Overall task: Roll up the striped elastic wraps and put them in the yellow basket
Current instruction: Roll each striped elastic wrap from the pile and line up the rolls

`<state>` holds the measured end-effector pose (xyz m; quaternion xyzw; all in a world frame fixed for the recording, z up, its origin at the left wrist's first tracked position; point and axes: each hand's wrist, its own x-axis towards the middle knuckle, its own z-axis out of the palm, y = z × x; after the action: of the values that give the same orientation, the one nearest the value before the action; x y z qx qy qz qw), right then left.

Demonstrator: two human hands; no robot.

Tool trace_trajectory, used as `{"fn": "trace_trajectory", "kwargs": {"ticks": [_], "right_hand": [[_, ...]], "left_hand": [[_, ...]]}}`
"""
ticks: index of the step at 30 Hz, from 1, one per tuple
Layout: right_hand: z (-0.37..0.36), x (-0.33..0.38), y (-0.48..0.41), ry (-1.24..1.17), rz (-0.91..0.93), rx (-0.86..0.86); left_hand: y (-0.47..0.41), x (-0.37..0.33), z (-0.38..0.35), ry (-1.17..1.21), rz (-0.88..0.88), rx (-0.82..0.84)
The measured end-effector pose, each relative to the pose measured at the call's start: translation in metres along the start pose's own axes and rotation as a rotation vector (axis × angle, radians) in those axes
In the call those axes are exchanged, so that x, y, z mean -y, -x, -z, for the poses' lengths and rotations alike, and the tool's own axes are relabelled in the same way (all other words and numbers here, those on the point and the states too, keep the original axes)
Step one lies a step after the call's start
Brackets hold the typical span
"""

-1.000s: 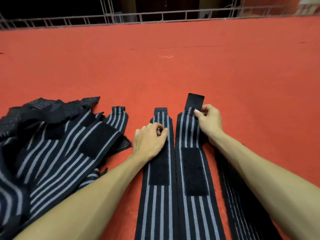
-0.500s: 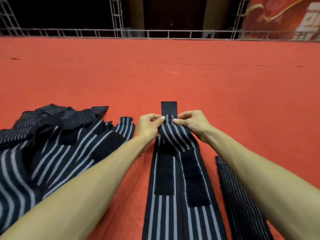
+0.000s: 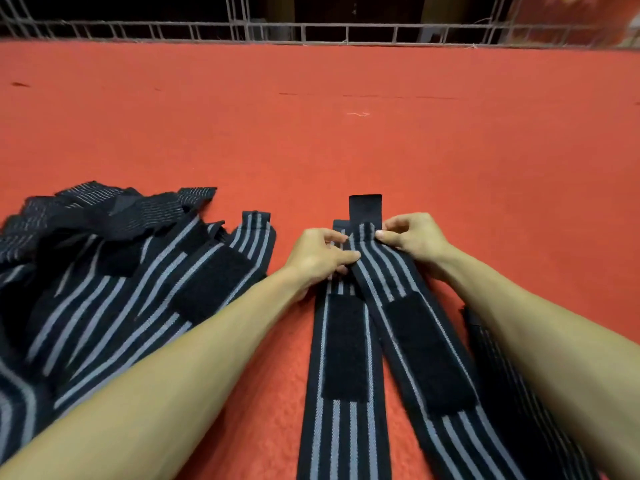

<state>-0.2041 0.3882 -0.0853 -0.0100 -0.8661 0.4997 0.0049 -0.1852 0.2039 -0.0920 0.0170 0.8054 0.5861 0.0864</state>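
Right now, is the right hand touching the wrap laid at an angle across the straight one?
Touching. The head view shows the right hand pinching the far end of the angled wrap, its fingertips pressed onto the stripes.

Wrap pile (image 3: 104, 271) left of flat wraps (image 3: 346, 375)

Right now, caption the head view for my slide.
Left hand and right hand pinch the end of a striped wrap over a second wrap on red carpet, heap of wraps beside.
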Motion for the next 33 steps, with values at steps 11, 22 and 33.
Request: {"fn": "trace_trajectory", "kwargs": {"ticks": [11,22,33], "right_hand": [[0.032,0.068,0.041,-0.454,0.001,-0.115],[-0.029,0.01,0.017,0.077,-0.102,-0.16],[-0.033,-0.007,-0.009,0.115,-0.012,-0.181]], "left_hand": [[0.06,-0.063,0.005,0.391,-0.001,0.101],[0.021,0.012,0.026,-0.374,0.005,-0.098],[-0.013,0.025,0.011,-0.423,-0.105,-0.263]]}}
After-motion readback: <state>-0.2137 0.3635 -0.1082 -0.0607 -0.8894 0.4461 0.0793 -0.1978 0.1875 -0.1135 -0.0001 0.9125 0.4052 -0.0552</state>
